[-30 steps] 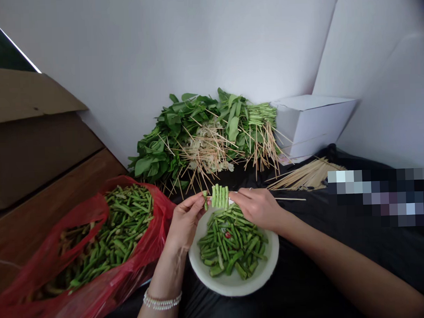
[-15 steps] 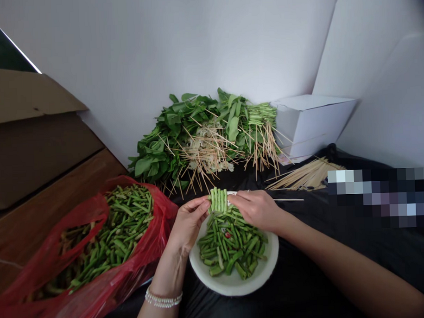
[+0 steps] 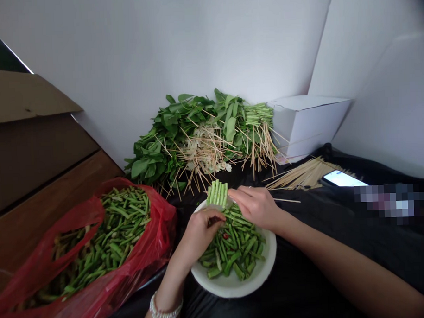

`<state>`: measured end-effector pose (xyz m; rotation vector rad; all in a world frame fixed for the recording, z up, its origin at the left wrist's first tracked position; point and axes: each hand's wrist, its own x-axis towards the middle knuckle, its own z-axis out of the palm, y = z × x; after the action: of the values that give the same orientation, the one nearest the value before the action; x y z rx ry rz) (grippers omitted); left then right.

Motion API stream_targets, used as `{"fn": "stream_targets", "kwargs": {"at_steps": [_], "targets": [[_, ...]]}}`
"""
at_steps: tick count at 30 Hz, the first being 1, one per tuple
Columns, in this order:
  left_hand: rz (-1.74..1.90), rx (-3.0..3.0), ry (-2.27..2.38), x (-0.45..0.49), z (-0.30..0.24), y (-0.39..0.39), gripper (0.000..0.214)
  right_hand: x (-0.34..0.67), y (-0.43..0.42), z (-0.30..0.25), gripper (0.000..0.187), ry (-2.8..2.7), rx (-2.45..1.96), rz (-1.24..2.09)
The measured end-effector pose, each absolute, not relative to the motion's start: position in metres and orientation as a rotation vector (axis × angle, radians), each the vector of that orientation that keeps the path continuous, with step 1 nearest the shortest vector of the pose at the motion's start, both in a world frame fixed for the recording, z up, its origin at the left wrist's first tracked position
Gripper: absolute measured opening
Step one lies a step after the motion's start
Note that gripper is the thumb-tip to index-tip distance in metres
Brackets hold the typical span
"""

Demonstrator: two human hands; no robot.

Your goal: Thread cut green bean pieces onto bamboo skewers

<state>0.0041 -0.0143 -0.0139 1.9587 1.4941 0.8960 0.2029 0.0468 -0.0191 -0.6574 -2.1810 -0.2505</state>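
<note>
**Head-worn camera, looking forward and down**

Set above the forearms, this single view faces a white wall (image 3: 160,63) and looks closely down on the left hand (image 3: 200,233), right hand (image 3: 255,207) and white plate (image 3: 233,288).

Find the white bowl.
In the head view, the white bowl sits low centre, beneath the left hand and right hand, just right of the red bag.

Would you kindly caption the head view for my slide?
The right hand holds skewered green beans over a white bowl.
</note>
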Motion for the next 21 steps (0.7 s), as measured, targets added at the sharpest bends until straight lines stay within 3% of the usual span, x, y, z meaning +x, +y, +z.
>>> {"fn": "stream_targets", "kwargs": {"at_steps": [7,21], "targets": [[0.414,2.424,1.685,0.0083,-0.0175,-0.0196,0.015,0.2026,0.0468,-0.0199,0.026,-2.211,-0.667,-0.234],[0.32,2.417,1.703,0.0126,-0.0127,-0.024,0.024,0.2032,0.0493,-0.0237,0.027,-2.212,-0.66,-0.195]]}}
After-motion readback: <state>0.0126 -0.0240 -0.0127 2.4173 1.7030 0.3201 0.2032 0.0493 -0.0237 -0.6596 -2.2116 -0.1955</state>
